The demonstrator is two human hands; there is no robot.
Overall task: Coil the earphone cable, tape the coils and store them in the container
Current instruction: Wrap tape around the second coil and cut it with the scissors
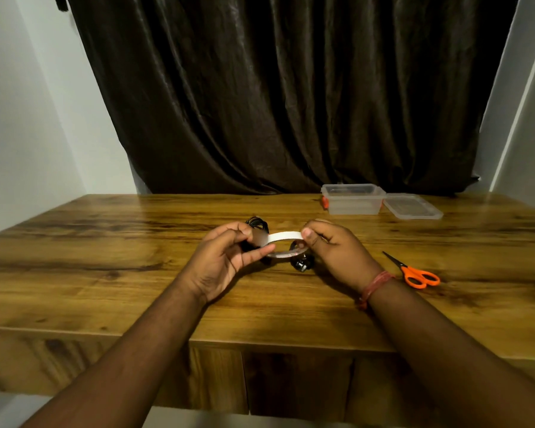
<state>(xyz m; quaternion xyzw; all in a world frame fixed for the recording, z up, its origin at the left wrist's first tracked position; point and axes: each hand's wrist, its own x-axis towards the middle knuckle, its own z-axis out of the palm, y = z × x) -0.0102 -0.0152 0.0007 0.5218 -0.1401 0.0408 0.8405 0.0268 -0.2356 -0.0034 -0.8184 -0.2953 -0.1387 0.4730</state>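
Over the middle of the wooden table, my left hand [229, 253] holds the black coiled earphone cable [257, 224] and pinches the free end of a white tape strip. My right hand [334, 248] grips the white tape roll [286, 245], and the strip runs between the two hands. The cable's dark earbuds [301, 264] lie on the table just under the roll. A clear plastic container [352, 199] with an orange latch stands open at the back right. Its lid [413, 206] lies beside it on the right.
Orange-handled scissors [414, 273] lie on the table [105, 257] to the right of my right wrist. A dark curtain hangs behind the table's far edge, with white walls on both sides. The table's front edge is close to me.
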